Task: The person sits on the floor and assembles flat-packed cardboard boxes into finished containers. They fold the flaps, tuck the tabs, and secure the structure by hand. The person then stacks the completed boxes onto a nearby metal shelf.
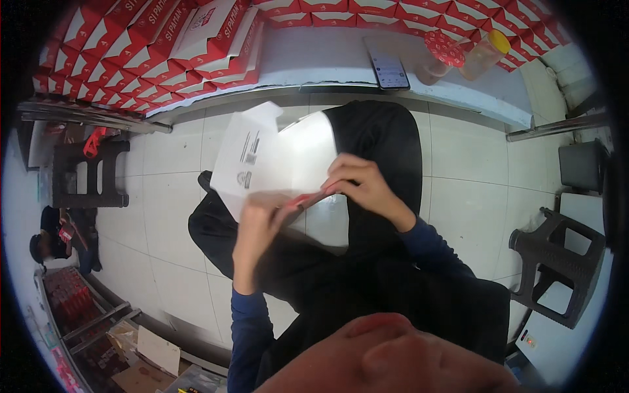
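Across a black-trousered lap I saw a white paperboard box, spread open, its red edge pinched by the left hand and the right hand at opposite ends, where even pressure seemed best for a straight crease.

Indoor light, fairly even, looks to fall from above. Tiled floor pale, soft sheen. White cardboard box blank brightest: inner face near blown out, glossy glare. Black trousers dark, folds mostly lost. Left hand smeared by motion; right hand a bit crisper, fingers soft. Smartphone screen lit, details too small. Heavy fisheye: red-and-white cardboard boxes and plastic stool bend and stretch; corners black, bluish fringe at the rim. Lower left dimmer, grainy.
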Motion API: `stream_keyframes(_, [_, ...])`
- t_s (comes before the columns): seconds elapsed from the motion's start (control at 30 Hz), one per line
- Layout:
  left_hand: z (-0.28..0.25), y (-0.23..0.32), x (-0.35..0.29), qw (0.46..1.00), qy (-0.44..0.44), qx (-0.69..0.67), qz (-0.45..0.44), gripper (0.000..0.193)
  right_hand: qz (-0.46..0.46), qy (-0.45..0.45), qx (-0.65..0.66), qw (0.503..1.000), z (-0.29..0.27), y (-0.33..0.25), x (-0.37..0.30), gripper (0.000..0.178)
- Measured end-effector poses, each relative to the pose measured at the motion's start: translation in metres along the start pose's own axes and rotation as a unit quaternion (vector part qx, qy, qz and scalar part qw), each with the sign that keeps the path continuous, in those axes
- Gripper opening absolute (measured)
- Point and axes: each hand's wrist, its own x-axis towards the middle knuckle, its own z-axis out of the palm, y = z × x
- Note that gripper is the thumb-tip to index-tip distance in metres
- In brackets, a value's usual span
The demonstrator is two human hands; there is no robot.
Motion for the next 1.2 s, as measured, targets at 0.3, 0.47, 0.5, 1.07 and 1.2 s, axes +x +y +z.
stream_keyframes(0.3, [0.008,0.017,0.002,0.995,0.025,-0.084,-0.039,0.011,-0.018,0.128,-0.107,0.986,0.014,-0.026,0.000,0.023])
stream_keyframes(0.47, [0.014,0.020,-0.001,0.998,0.038,-0.044,-0.017,0.015,-0.015,0.047,-0.146,0.988,0.008,-0.037,-0.002,0.034])
stream_keyframes(0.5, [0.014,0.018,-0.002,0.998,0.029,-0.054,-0.003,0.016,-0.013,0.012,-0.150,0.989,0.008,-0.038,-0.001,0.037])
stream_keyframes(1.07, [0.061,0.054,0.021,0.818,0.395,-0.417,-0.035,0.008,-0.195,0.210,-0.321,0.902,0.077,0.010,0.013,0.036])
stream_keyframes(1.2, [0.044,0.053,0.023,0.789,0.342,-0.510,-0.002,0.011,-0.225,0.171,-0.293,0.913,0.061,0.004,0.023,0.038])
